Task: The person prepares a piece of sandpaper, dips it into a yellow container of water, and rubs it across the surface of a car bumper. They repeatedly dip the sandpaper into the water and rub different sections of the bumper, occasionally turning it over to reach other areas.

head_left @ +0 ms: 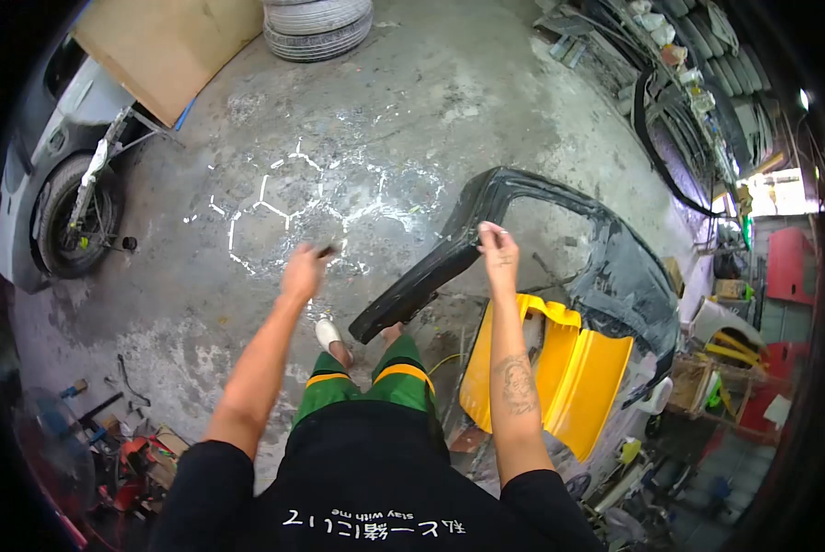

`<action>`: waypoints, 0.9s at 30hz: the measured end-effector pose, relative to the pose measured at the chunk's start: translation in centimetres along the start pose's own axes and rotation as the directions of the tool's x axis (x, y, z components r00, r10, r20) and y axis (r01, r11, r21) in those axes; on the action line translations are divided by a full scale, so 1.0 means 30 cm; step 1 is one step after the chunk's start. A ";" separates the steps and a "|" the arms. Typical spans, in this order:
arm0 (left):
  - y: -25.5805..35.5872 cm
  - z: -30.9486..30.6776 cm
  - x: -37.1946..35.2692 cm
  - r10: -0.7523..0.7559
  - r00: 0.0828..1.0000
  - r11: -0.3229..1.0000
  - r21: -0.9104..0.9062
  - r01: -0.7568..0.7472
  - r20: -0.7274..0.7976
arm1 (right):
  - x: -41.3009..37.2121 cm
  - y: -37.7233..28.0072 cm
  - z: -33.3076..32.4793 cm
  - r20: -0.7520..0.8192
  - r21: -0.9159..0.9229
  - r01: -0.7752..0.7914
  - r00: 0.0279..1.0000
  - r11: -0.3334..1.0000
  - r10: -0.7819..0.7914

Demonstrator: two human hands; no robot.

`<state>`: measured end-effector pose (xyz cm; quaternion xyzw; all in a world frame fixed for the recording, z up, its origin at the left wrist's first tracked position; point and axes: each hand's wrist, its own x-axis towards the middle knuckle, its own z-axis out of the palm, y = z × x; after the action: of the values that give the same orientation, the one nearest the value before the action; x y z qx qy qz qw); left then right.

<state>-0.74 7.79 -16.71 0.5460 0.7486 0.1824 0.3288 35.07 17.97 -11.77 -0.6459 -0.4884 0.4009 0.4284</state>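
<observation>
My left hand point(301, 274) is raised over the concrete floor, its fingers closed around a small dark object point(327, 251) that motion blurs. My right hand point(500, 248) has thumb and fingers pinched together; what it holds, if anything, I cannot make out. In the view it overlaps the edge of a large black car body panel point(472, 204) with a window opening, which stands tilted in front of me on the right. A yellow car panel point(582, 373) lies beside my right forearm, partly over the black one.
White marks point(288, 204) cover the floor ahead. A silver car point(30, 198) with its wheel exposed is at left, near a large cardboard sheet point(168, 51). Stacked tyres point(318, 32) stand at the back. Tools and scrap point(132, 460) lie at lower left; car parts point(698, 101) line the right wall.
</observation>
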 end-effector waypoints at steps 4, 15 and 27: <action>-0.616 -0.034 -0.132 -0.358 0.922 0.933 -0.027 0.358 -0.147 | 0.219 0.157 -0.154 -0.203 -0.213 -0.038 0.979 0.976 -0.006; -0.736 0.003 -0.995 -0.666 0.643 0.693 0.005 0.721 -0.377 | 0.385 0.289 0.007 0.159 0.217 -0.483 0.875 0.848 0.458; -0.335 -0.079 -0.748 -0.549 0.772 0.783 0.127 0.609 -0.319 | 0.358 0.275 0.038 0.174 0.340 -0.466 0.885 0.817 0.433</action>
<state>-5.19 -16.42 -14.79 0.2909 0.9333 0.0574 0.2025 38.54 27.34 -20.99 -0.6312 -0.2556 0.6041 0.4139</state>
